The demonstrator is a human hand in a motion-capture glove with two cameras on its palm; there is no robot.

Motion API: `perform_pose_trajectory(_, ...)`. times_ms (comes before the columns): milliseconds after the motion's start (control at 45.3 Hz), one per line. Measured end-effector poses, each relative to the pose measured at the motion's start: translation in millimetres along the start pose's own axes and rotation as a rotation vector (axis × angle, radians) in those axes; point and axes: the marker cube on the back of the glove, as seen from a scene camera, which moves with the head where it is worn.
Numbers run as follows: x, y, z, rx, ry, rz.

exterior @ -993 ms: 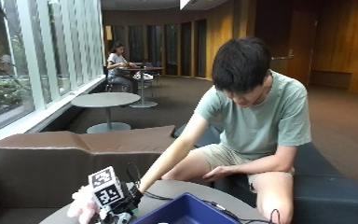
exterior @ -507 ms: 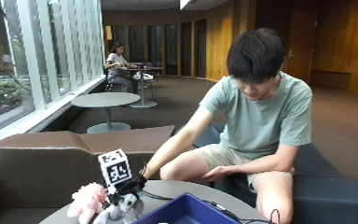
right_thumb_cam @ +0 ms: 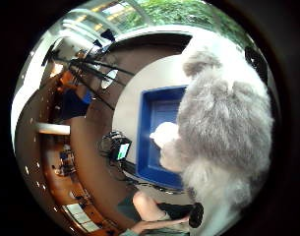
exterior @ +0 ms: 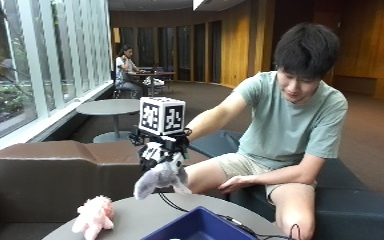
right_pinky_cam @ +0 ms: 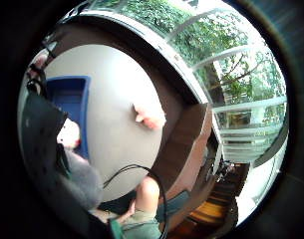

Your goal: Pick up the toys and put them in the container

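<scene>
My gloved right hand [exterior: 160, 151] grips a grey and white plush toy [exterior: 159, 179] and holds it in the air above the round table [exterior: 139, 215]. The same toy fills much of the thumb side palm view as grey fur [right_thumb_cam: 223, 123]. A pink plush toy [exterior: 93, 216] lies on the table near its window-side edge, also seen as a pink plush toy [right_pinky_cam: 149, 117] in the little finger side view. The blue container [exterior: 202, 229] stands on the table below and to the right of the hanging toy, with its inside [right_thumb_cam: 159, 132] showing bare.
A brown bench back [exterior: 52, 175] runs behind the table. A black cable [exterior: 179, 206] trails over the tabletop beside the container. The person's bare left hand [exterior: 235, 183] rests on their knee.
The hand has risen from the tabletop with the grey and white toy in it. The pink toy has stayed on the table.
</scene>
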Motion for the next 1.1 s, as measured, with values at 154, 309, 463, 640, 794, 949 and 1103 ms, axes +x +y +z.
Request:
perform_pose_trajectory(154,-63,-5,-10,0.017,-0.027,-0.07)
perform_pose_trajectory(309,-93,-6,1,-0.004,-0.048,-0.086)
perform_pose_trajectory(463,-108,-8,20,-0.04,-0.038,-0.058)
perform_pose_trajectory(640,-110,-8,35,-0.149,-0.02,0.003)
perform_pose_trajectory(794,-101,1,42,-0.33,-0.081,0.035)
perform_pose_trajectory(949,-78,-4,24,-0.273,-0.123,0.02)
perform_pose_trajectory(1103,-26,-3,4,-0.222,-0.103,0.046)
